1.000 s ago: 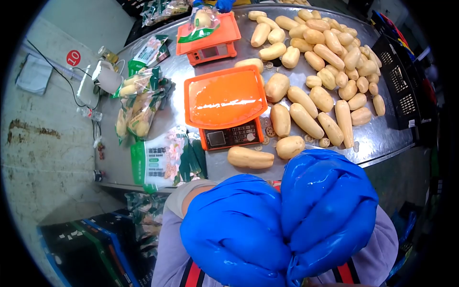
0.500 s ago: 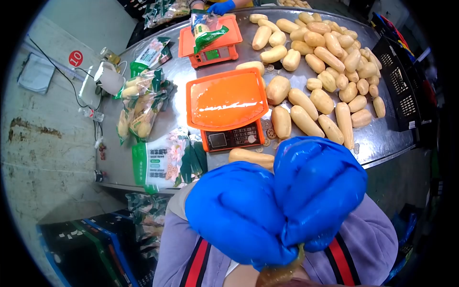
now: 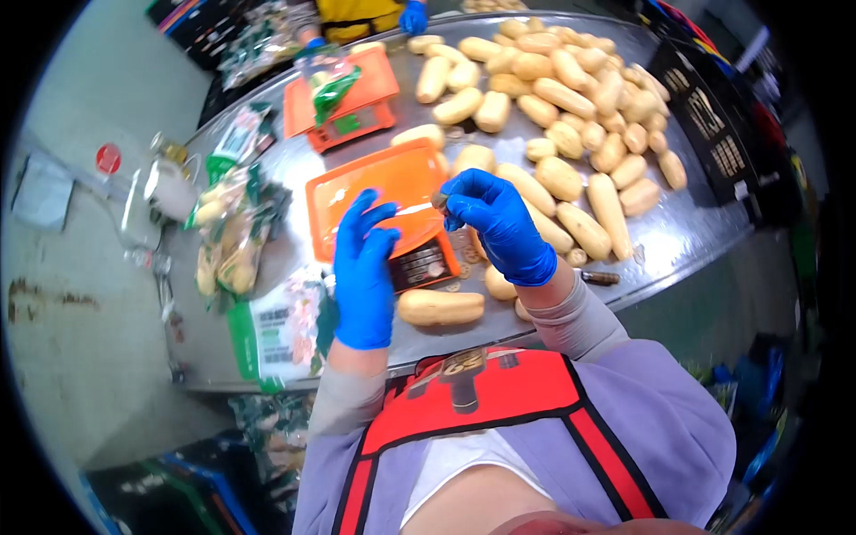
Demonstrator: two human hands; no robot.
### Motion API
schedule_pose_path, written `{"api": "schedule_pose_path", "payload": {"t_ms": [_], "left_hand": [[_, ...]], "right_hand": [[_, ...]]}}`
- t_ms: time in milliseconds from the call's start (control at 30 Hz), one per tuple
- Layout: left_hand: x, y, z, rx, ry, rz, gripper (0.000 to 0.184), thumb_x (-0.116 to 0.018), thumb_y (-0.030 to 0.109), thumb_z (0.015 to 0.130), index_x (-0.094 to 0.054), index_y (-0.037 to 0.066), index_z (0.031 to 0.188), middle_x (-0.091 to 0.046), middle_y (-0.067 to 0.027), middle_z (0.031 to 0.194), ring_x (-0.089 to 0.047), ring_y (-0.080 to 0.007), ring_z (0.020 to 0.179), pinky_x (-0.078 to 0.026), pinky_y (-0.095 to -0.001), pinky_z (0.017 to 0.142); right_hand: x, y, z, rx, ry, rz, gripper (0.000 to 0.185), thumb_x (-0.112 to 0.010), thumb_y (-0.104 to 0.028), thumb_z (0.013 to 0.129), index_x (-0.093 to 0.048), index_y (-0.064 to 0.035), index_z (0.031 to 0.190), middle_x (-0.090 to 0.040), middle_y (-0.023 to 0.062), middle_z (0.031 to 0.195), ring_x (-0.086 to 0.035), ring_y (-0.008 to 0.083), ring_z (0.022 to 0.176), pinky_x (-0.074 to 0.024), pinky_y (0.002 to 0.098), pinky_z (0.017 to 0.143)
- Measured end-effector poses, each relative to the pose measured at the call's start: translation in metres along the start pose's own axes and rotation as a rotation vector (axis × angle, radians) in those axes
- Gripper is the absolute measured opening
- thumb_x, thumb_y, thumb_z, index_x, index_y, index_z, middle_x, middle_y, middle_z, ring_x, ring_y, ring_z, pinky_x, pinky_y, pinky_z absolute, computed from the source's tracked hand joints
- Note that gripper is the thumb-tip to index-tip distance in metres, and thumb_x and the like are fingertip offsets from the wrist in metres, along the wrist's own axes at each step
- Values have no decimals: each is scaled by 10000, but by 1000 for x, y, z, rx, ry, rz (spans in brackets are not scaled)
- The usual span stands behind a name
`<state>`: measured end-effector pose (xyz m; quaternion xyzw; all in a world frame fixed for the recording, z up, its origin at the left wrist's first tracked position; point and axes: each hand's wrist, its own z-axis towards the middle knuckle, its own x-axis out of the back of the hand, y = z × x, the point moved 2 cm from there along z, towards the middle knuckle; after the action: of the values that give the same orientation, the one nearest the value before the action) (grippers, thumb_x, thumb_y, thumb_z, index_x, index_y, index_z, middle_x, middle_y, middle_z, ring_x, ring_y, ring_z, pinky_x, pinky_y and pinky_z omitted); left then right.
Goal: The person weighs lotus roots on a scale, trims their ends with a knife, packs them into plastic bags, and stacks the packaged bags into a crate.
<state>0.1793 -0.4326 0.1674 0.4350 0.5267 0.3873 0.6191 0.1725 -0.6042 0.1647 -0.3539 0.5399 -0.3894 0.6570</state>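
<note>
Printing shows in three places, none of it legible: dark characters on the white bag (image 3: 278, 332) lying left of the nearer scale (image 3: 392, 176), a gold emblem on the red apron (image 3: 508, 388) on the near side of that scale, and a blurred red badge (image 3: 108, 159) on the wall, well to the scale's left. The bag also carries a green band and a pink picture.

There are two orange scales: the nearer one, in front of the person, and the farther scale (image 3: 373, 82), beyond it and slightly left, with one green-trimmed bag (image 3: 333, 93) on its pan. Filled bags (image 3: 236, 227) overlap to the left of the nearer scale, so their number cannot be told. One pale root (image 3: 440, 308) lies just on its near side; many more are heaped (image 3: 571, 94) to its right and beyond, too overlapped to count. One dark cylinder (image 3: 599, 278) rests on the table to its right.

The person's two hands wear blue gloves. The left hand (image 3: 364, 267) is at the nearer scale's left side, fingers loosely spread, with nothing visible in its grasp. The right hand (image 3: 495, 223), over the scale's right edge, pinches a small brown piece (image 3: 439, 201) above the pan; what it is cannot be told. Beyond the farther scale are a co-worker's two blue-gloved hands (image 3: 413, 18).
</note>
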Motion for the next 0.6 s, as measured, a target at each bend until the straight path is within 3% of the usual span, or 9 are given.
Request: {"api": "schedule_pose_path", "payload": {"t_ms": [133, 267, 333, 400, 467, 600], "left_hand": [[27, -38, -10, 169, 65, -33, 443, -488, 86, 859, -390, 91, 1290, -488, -74, 1164, -459, -118, 1066, -377, -219, 841], [36, -69, -17, 312, 41, 6, 411, -476, 103, 881, -397, 76, 1284, -487, -95, 1164, -476, -108, 941, -393, -204, 765], [37, -87, -14, 399, 25, -1, 411, -528, 195, 877, -435, 90, 1264, -500, -77, 1208, -472, -107, 1030, -381, -214, 783], [23, -91, -10, 401, -49, 30, 413, -528, 196, 877, -437, 72, 1261, -497, -85, 1214, -477, -121, 1015, -389, -222, 797], [2, -92, -4, 384, -71, -94, 423, -483, 77, 866, -399, 38, 1278, -501, -99, 1162, -496, -96, 848, -418, -201, 720], [-34, -98, 3, 399, -109, 14, 393, -483, 109, 890, -403, 31, 1267, -510, -85, 1158, -490, -104, 973, -412, -221, 796]], "right_hand": [[73, -2, -43, 69, 300, -121, 86, -577, -74, 825, -586, -12, 885, -582, 24, 806, -543, 82, 747, -453, 217, 690], [158, -14, -127, 132, 749, -266, 117, -562, -122, 844, -585, -26, 908, -584, 14, 819, -525, 78, 728, -435, 219, 659], [187, -25, -179, 147, 1017, -312, 135, -559, -150, 846, -590, -31, 902, -571, 12, 788, -514, 78, 707, -422, 219, 644], [215, -29, -239, 222, 1154, -430, 119, -562, -146, 841, -594, -39, 882, -554, 5, 755, -503, 78, 692, -407, 217, 625], [233, -23, -291, 242, 1306, -395, 104, -556, -140, 842, -592, -44, 865, -546, 1, 734, -496, 80, 674, -402, 226, 608], [255, 27, -385, 93, 1516, -443, 77, -545, -110, 815, -587, -49, 796, -543, 11, 708, -496, 92, 645, -410, 243, 600]]}}
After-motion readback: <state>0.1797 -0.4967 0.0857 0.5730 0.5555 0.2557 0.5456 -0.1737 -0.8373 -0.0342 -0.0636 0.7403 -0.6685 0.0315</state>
